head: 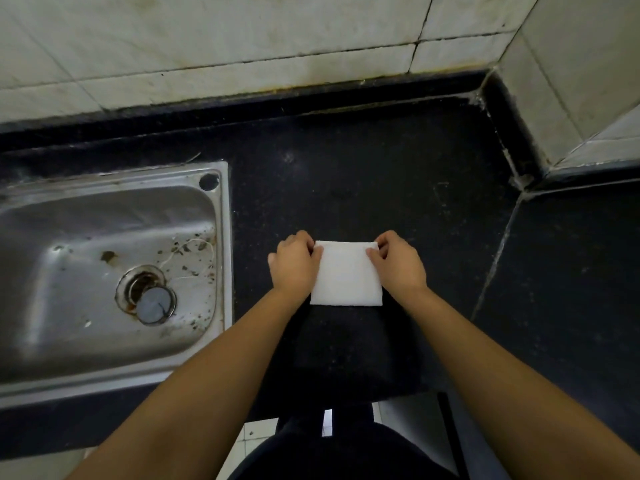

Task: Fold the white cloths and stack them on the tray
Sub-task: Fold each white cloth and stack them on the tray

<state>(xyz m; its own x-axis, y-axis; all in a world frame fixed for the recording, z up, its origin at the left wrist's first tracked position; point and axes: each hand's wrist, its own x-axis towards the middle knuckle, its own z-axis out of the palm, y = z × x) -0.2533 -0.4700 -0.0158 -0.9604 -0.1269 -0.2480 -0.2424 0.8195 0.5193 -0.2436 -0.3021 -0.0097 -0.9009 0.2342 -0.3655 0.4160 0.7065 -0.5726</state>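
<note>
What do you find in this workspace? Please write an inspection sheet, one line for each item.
Surface: black countertop, dusty.
Job's things: one folded white cloth flat on the countertop; no tray seen.
Clutter: debris in the steel sink around its drain plug.
Grippers: left hand and right hand each pinch a far corner of the cloth.
Cables: nothing seen.
Surroundings: stained tiled wall.

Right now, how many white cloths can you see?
1. The white cloth lies on the dark counter right of the sink, its far corners pinched by both hands. Others may be out of view.
</note>
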